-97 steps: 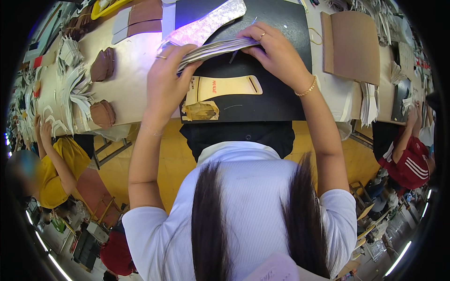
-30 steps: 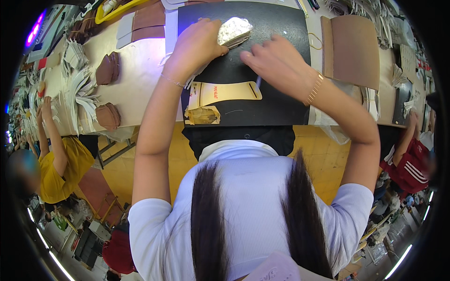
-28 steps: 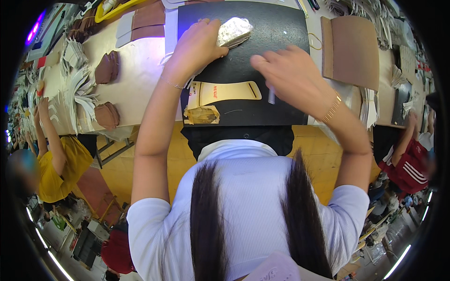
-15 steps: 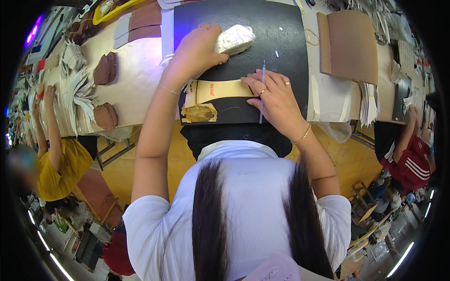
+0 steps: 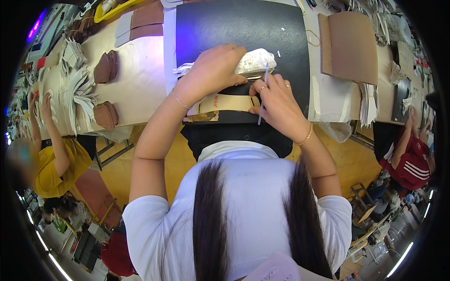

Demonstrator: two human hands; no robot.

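Observation:
My left hand (image 5: 213, 68) is closed round the left end of a whitish, mottled block (image 5: 257, 60) with layered edges, perhaps a stack of pieces. It lies low over a black board (image 5: 234, 23). Between the fingers of my right hand (image 5: 280, 100) stands a slim pale pen (image 5: 260, 117). That hand's fingertips rest at the right end of a cream curved strip (image 5: 232, 102), which bears dark lines and red writing. Under the strip's left end, partly covered, lies a crumpled brownish-gold piece (image 5: 204, 116).
Brown folded pieces (image 5: 106, 115) and bundles of white strips (image 5: 77, 100) lie on the left table. A brown board (image 5: 349, 47) stands to the right beside a rubber band (image 5: 312, 37). Co-workers sit at both sides, one in a yellow shirt (image 5: 65, 161).
My left hand has brought the whitish block nearer and to the right, close to my right hand. The right hand keeps the pen and has barely shifted.

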